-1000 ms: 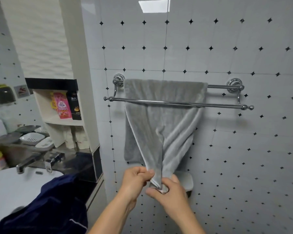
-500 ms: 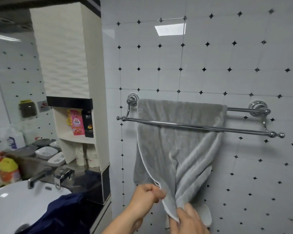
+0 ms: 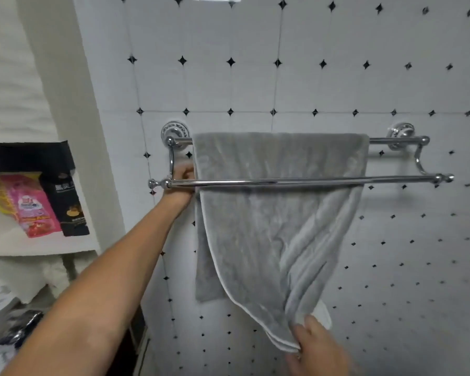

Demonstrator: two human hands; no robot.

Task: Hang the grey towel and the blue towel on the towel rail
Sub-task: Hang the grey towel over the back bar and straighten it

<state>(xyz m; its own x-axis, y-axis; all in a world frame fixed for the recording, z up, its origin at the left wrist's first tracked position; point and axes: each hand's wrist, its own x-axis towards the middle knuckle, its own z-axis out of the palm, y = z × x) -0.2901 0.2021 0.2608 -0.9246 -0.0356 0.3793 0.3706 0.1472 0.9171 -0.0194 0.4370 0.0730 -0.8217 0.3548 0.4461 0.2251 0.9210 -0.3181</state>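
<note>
The grey towel hangs over the back bar of the chrome double towel rail on the tiled wall. Its front layer is bunched toward the lower right. My left hand is up between the two bars at the towel's left edge, fingers closed on that edge. My right hand pinches the towel's gathered bottom corner low in the frame. The blue towel does not show in this frame.
A white shelf unit stands left of the rail, with a pink packet and a black packet on it. The rail's right end is bare. Dim clutter lies at the lower left.
My left hand let go of the bottom corner and rose to the towel's left edge at the rail. The right hand kept the corner. The view moved closer, losing the sink and blue towel.
</note>
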